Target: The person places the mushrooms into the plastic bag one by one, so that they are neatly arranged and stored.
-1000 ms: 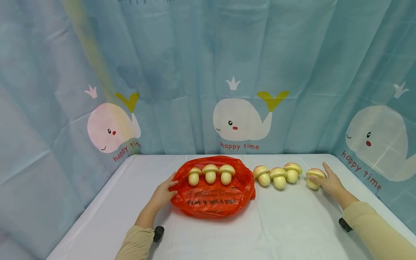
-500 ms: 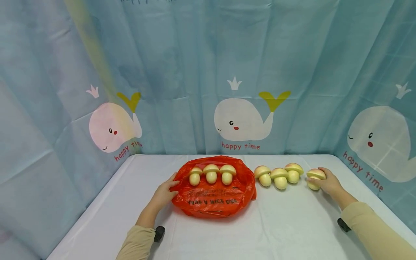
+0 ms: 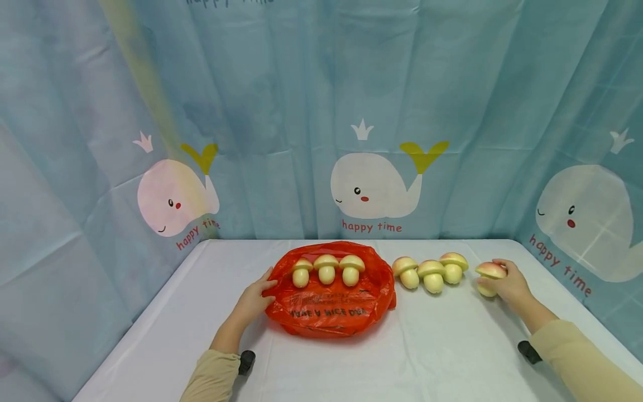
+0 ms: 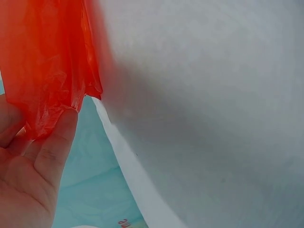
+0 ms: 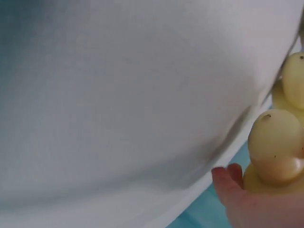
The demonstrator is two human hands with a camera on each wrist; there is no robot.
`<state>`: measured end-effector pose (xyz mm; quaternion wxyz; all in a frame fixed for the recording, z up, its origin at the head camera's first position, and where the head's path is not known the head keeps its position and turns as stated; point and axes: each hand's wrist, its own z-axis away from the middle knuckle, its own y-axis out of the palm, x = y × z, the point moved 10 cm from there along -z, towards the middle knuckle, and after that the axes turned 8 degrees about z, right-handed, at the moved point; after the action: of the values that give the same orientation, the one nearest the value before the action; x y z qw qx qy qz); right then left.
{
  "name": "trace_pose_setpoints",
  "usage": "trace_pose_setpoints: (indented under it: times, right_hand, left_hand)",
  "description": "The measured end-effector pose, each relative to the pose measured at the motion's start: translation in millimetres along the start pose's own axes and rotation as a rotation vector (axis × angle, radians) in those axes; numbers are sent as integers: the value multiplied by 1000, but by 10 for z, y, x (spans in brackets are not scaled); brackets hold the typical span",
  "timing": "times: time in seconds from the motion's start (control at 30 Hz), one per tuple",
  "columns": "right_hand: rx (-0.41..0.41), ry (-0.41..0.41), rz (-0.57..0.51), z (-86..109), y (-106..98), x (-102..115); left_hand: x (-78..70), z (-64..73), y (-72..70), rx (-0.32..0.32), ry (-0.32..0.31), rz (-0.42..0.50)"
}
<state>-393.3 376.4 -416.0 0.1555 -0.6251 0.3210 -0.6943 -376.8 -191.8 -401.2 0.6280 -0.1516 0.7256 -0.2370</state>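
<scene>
A red plastic bag (image 3: pixel 326 324) lies spread open on the table, with three toy mushrooms (image 3: pixel 326 272) inside, side by side. My left hand (image 3: pixel 252 301) holds the bag's left rim; in the left wrist view, the red film (image 4: pixel 47 66) lies between thumb and fingers. On the right, my right hand (image 3: pixel 513 285) grips a lone toy mushroom (image 3: pixel 488 272) with a pinkish-yellow cap and pale stem. The right wrist view shows its rounded stem (image 5: pixel 274 135) above the hand (image 5: pixel 256 204). Part of the cap is hidden by the fingers.
Three more toy mushrooms (image 3: pixel 432 274) sit in a cluster between the bag and my right hand. A white cloth covers the table (image 3: pixel 382 368). Behind it hangs a blue curtain (image 3: pixel 281 184) with whale prints.
My right hand's raised fingers have come down round the lone mushroom, which has tilted and shifted slightly to the right. My left hand and the bag hold their place.
</scene>
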Motion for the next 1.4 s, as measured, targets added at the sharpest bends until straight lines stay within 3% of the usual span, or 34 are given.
trace_pose_setpoints:
  times: [0.33,0.73,1.03,1.23,1.4]
  right_hand:
    - [22,35,-108,118,-25,122]
    - [113,86,-359,279,76,269]
    - [211,76,-447,388,214,480]
    - [259,65,-573,450,329,610]
    - [300,50,-595,508,419,706]
  left_hand:
    - [-9,9,-7,1,-7,1]
    - [-6,15,-3,-6,1,8]
    - [22,0,6,-5,-14,5]
    - [-2,-9,-5,-7,24,-22]
    - [17,-19,0,-6,27,-30]
